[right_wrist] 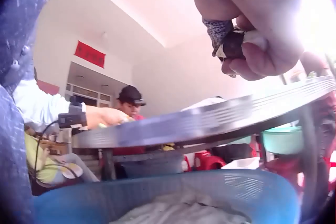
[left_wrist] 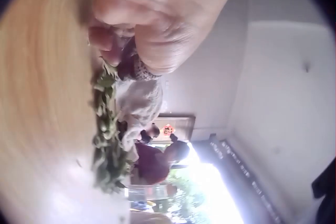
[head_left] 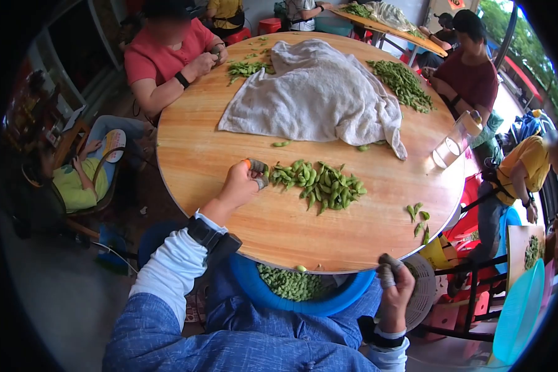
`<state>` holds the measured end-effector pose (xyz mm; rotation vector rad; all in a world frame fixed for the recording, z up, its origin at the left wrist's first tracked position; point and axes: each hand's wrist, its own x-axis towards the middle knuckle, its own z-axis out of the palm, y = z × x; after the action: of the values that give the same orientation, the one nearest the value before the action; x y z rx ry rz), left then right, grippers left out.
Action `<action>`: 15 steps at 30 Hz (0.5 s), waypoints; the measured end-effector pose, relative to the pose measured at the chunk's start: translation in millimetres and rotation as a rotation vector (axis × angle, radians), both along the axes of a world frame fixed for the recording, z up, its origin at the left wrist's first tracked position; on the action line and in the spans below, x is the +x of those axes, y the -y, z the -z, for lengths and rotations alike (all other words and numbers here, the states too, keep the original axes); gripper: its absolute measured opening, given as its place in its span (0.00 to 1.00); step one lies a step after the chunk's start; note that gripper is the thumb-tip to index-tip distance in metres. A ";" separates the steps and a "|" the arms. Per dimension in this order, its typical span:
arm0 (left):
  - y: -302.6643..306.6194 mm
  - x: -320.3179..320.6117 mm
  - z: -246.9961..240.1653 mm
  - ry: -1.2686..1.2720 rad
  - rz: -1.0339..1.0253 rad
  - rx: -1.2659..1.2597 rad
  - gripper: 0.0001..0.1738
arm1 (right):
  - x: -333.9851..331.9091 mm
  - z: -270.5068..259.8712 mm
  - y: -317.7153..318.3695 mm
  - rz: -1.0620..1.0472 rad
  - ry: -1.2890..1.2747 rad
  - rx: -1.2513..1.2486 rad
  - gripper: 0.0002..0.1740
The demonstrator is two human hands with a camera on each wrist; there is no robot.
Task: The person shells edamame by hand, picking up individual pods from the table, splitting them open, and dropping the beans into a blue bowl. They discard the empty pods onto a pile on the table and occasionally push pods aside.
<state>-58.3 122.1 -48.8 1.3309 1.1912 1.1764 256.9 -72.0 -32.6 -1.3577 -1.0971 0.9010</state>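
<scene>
My left hand (head_left: 240,185), with wrapped fingertips and an orange band, is at the left end of a pile of green pods (head_left: 328,186); its thumb and finger pinch around a green pod (head_left: 266,168). In the left wrist view, the left hand (left_wrist: 157,19) has bent fingers beside leafy pods (left_wrist: 107,140). The right hand (head_left: 395,291) is just off the table's near edge, fingers curled, with grey wraps on the tips. The right wrist view shows the right hand (right_wrist: 252,29) with thumb and fingers together; no pod is visible between them.
A blue basin (head_left: 248,288) of shelled beans (head_left: 294,282) stands under the round table's (head_left: 198,155) near edge. A grey cloth (head_left: 316,93), more pods (head_left: 403,84), a clear bottle (head_left: 456,139) and scattered pods (head_left: 419,218) lie or stand on the table. Other people sit around.
</scene>
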 end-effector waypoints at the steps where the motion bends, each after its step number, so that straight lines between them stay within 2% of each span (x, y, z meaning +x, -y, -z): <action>1: 12.0 4.0 -19.4 0.048 -0.019 -0.158 0.07 | -14.1 -9.7 -4.3 -0.071 -0.055 -0.002 0.12; 4: 30.5 12.7 -27.2 0.523 0.040 -0.328 0.07 | -53.2 -23.7 -19.3 -0.265 -0.280 -0.117 0.20; 6: 48.6 28.4 -26.3 0.728 0.127 -0.322 0.07 | -70.4 -25.8 -30.3 -0.419 -0.260 -0.179 0.24; 9: 79.4 60.0 -32.0 0.745 0.145 -0.255 0.09 | -92.4 -14.5 -46.2 -0.470 -0.269 -0.064 0.25; 12: 102.2 82.2 -32.2 0.740 0.185 -0.182 0.12 | -97.8 -23.0 -51.9 -0.455 -0.262 -0.128 0.24; 13: 106.9 84.3 -31.0 0.716 0.220 -0.173 0.12 | -98.0 -22.5 -53.3 -0.418 -0.238 -0.110 0.18; 15: 109.5 85.2 -32.3 0.594 0.280 -0.112 0.12 | -90.2 -18.3 -50.6 -0.377 -0.112 -0.080 0.13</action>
<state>26.9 12.6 -16.5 0.9287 0.6100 1.1655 166.6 -21.4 -14.3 -1.1663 -1.2637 1.2910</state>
